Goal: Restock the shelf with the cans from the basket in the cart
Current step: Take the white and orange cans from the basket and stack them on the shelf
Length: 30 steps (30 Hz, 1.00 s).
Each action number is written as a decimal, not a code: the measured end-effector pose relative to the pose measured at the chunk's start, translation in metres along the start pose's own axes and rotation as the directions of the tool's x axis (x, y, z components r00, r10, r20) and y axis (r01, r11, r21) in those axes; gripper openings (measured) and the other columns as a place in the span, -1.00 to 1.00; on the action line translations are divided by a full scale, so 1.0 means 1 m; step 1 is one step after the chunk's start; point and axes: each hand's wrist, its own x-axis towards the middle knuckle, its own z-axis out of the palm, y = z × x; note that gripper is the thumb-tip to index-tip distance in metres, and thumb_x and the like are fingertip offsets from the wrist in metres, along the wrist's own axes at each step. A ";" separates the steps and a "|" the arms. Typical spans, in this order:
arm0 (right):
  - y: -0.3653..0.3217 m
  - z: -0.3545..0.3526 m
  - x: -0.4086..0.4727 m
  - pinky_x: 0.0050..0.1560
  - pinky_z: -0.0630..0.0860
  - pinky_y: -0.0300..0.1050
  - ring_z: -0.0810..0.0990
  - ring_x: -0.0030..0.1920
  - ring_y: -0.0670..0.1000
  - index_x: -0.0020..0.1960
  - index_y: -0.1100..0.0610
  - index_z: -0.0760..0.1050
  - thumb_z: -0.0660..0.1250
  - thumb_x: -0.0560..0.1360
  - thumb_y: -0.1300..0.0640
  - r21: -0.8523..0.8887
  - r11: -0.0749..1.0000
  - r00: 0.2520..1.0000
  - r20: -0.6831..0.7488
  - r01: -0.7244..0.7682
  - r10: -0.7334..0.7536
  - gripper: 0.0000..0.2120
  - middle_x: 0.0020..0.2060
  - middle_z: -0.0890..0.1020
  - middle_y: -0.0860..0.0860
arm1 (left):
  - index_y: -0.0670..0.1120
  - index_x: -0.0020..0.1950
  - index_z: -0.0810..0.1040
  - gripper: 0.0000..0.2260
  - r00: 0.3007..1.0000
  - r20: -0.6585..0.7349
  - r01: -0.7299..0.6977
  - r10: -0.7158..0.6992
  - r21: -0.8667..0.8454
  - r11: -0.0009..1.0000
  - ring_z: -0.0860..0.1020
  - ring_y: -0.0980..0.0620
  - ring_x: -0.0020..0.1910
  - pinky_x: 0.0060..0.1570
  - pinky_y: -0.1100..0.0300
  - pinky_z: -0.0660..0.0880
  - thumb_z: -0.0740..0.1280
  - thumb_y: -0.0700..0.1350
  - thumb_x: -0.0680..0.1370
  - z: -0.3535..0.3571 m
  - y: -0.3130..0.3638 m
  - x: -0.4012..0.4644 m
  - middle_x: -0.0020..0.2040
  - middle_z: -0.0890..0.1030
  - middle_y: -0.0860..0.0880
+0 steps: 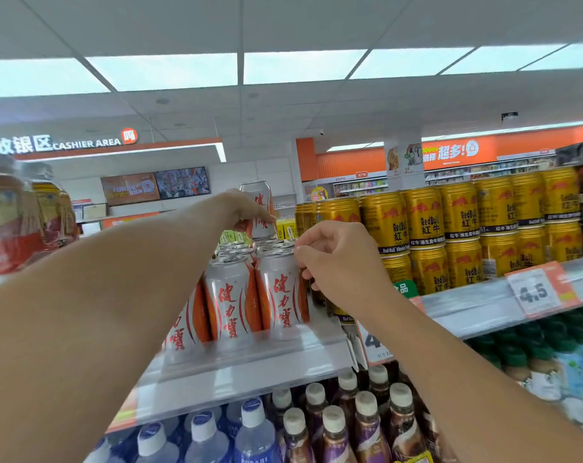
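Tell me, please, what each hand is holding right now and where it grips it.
The left hand grips a white-and-orange can around its middle, above the shelved cans. The right hand has its fingers curled at the front right can's upper side.

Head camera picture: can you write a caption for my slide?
Left hand stacks a white-and-orange can on the shelf cans while the right hand steadies the front can.

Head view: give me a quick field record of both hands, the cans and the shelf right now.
left hand: grips a silver-and-orange can, held above the rear cans of the same kind
right hand: fingers curled against the front right can, near its top
shelf: silver-and-orange cans stand upright in rows at its front edge
neighbours: gold cans stacked to the right; bottles on the shelf below
cart and basket: not in view
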 end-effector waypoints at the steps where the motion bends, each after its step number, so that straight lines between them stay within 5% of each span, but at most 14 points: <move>1: 0.000 0.000 -0.001 -0.13 0.69 0.09 0.70 -0.21 -0.02 -0.16 0.00 0.62 0.41 0.49 0.18 0.008 1.000 1.000 0.005 -0.002 0.002 -0.90 -0.27 0.71 -0.02 | -0.18 0.04 0.54 -0.64 1.000 0.008 0.007 -0.007 0.010 1.000 0.67 -0.10 0.04 0.14 0.00 0.60 0.60 -0.17 0.35 0.000 0.001 0.001 0.02 0.67 -0.15; 5: -0.002 0.000 -0.006 -0.15 0.69 0.08 0.69 -0.23 -0.03 -0.17 0.00 0.61 0.40 0.49 0.20 0.013 1.000 0.999 0.037 0.010 -0.010 -0.87 -0.29 0.70 -0.02 | -0.21 0.17 0.55 -0.58 0.998 0.043 0.045 -0.047 0.027 0.999 0.66 -0.06 0.07 0.14 0.06 0.59 0.58 -0.14 0.39 -0.001 -0.001 0.005 0.08 0.67 -0.14; 10: 0.001 0.000 -0.007 -0.15 0.69 0.12 0.70 -0.23 0.00 -0.16 0.03 0.63 0.42 0.48 0.22 0.028 0.999 1.000 0.022 -0.018 0.018 -0.89 -0.29 0.70 0.01 | -0.20 0.20 0.57 -0.60 0.993 0.104 0.051 -0.055 0.038 0.998 0.65 0.04 -0.18 -0.14 0.21 0.61 0.55 -0.10 0.43 0.002 0.002 0.004 -0.03 0.69 -0.10; 16: 0.001 0.002 -0.011 -0.15 0.69 0.13 0.70 -0.22 0.00 -0.16 0.02 0.62 0.41 0.49 0.21 0.020 0.999 0.999 0.024 -0.032 0.031 -0.88 -0.28 0.71 0.00 | -0.16 0.19 0.54 -0.61 0.994 0.084 0.061 -0.068 0.083 0.995 0.64 -0.03 0.08 0.17 0.08 0.57 0.54 -0.08 0.44 0.003 -0.003 0.003 0.08 0.67 -0.11; 26: 0.000 -0.001 -0.022 -0.12 0.69 0.12 0.70 -0.22 0.00 -0.17 0.02 0.62 0.42 0.49 0.22 0.026 0.998 0.998 0.022 -0.060 0.059 -0.88 -0.29 0.70 0.00 | -0.15 0.34 0.46 -0.44 0.991 0.117 0.047 -0.065 0.148 0.988 0.57 -0.10 0.19 0.27 -0.07 0.49 0.54 0.01 0.43 0.005 -0.006 0.005 0.19 0.62 -0.12; 30: -0.002 -0.008 -0.023 -0.12 0.69 0.12 0.70 -0.22 0.00 -0.19 -0.01 0.62 0.43 0.48 0.21 0.022 0.998 0.998 0.008 -0.055 0.055 -0.86 -0.30 0.71 -0.01 | -0.17 0.54 0.21 -0.17 0.987 0.150 0.026 -0.053 0.180 0.983 0.30 -0.19 0.49 0.43 -0.12 0.32 0.53 0.09 0.42 -0.002 0.002 -0.011 0.52 0.32 -0.18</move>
